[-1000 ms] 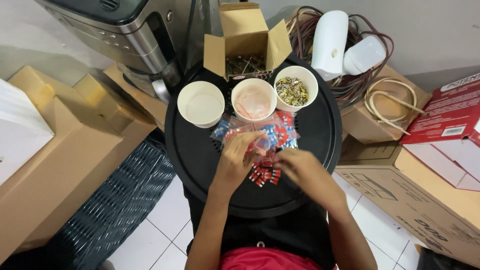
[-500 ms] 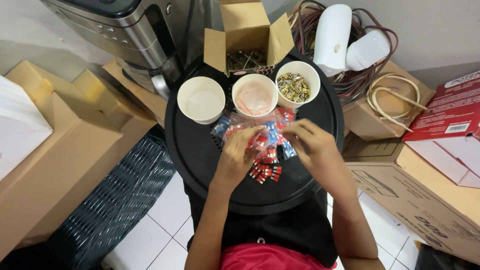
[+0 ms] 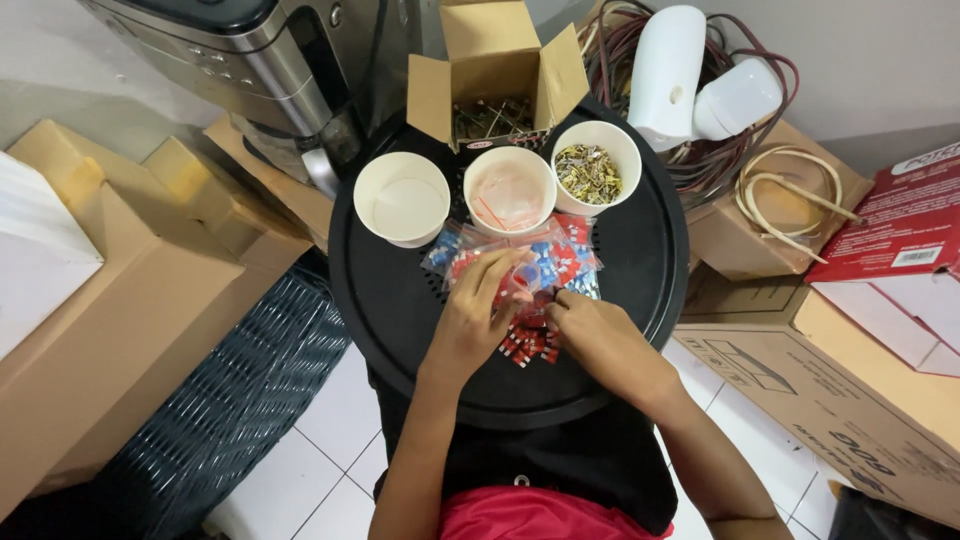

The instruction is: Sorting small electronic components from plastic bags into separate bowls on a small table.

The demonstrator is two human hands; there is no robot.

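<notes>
On a round black tray (image 3: 400,320), my left hand (image 3: 472,315) rests its fingers on a heap of small clear bags (image 3: 555,258) filled with blue and red parts and grips one of them. My right hand (image 3: 595,335) lies just right of it, fingertips pinched at a pile of small red pieces (image 3: 525,347) between the two hands. Behind the bags stand three white cups: an empty one (image 3: 402,198), a middle one (image 3: 510,190) with clear bags inside, and a right one (image 3: 596,172) with gold-coloured metal bits.
An open cardboard box (image 3: 495,75) of thin metal pins sits at the tray's far edge. A steel appliance (image 3: 230,50) is back left, white devices and cables (image 3: 690,80) back right. Cardboard boxes (image 3: 120,300) flank both sides; a dark woven basket (image 3: 230,410) stands lower left.
My right hand has come back from over the bags toward me, down to the red pieces. My left hand has stayed on the bags, shifting only slightly.
</notes>
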